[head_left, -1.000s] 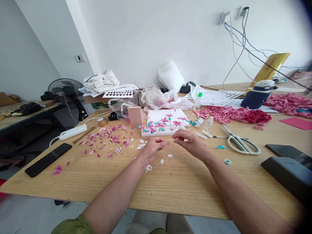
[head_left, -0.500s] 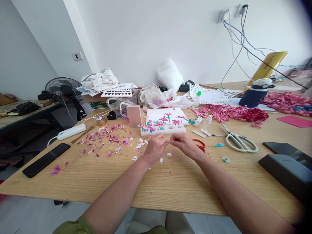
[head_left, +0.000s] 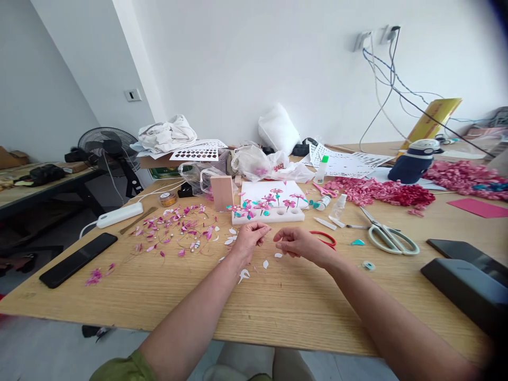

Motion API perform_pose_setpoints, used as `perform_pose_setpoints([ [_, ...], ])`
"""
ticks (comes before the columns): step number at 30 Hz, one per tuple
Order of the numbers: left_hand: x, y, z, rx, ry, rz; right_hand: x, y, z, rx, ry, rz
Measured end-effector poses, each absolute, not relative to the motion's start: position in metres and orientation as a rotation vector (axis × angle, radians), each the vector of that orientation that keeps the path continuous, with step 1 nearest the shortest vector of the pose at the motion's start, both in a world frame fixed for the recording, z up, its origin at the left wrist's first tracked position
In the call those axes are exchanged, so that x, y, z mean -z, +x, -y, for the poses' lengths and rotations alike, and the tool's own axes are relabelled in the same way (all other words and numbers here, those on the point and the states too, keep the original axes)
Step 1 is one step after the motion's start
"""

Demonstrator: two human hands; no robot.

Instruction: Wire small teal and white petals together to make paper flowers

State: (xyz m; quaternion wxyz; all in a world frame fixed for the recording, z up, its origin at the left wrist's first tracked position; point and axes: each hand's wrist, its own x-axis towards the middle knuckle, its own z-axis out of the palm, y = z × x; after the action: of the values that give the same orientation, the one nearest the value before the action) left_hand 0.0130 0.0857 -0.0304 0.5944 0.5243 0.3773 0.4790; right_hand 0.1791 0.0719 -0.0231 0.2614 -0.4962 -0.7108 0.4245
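Note:
My left hand and my right hand hover close together just above the wooden table, both with fingertips pinched on something too small to name. Right behind them stands a white foam block studded with pink and teal paper flowers. White paper petals lie around my hands. Small red scissors rest behind my right wrist.
Loose pink petals are scattered at the left, with a black phone and a white power strip. Large scissors, glue bottles, a heap of red-pink flowers and a black case lie at the right.
My right hand has dropped lower and drawn toward my left hand. The small red scissors have come into sight behind my right wrist. The view has shifted slightly.

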Motion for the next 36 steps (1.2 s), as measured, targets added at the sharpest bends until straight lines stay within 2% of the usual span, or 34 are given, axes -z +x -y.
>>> perform_pose_setpoints([
  [7, 0.036, 0.011, -0.087, -0.994, 1.067, -0.74, 0.022, 0.189, -0.066, -1.041, -1.406, 1.953],
  [16, 0.034, 0.019, -0.078, -0.962, 1.219, -0.76, 0.011, 0.189, -0.043, -0.583, -1.531, 1.733],
  [25, 0.0, 0.036, -0.059, -0.76, 1.647, -0.849, -0.003, 0.184, -0.044, -0.805, -1.509, 1.706],
  [29, -0.009, 0.037, -0.063, -0.826, 1.654, -0.892, -0.007, 0.191, -0.039, -0.837, -1.52, 1.622],
  [36, -0.022, 0.036, -0.073, -1.093, 1.443, -0.676, 0.004, 0.175, -0.025, -1.025, -1.513, 1.584],
])
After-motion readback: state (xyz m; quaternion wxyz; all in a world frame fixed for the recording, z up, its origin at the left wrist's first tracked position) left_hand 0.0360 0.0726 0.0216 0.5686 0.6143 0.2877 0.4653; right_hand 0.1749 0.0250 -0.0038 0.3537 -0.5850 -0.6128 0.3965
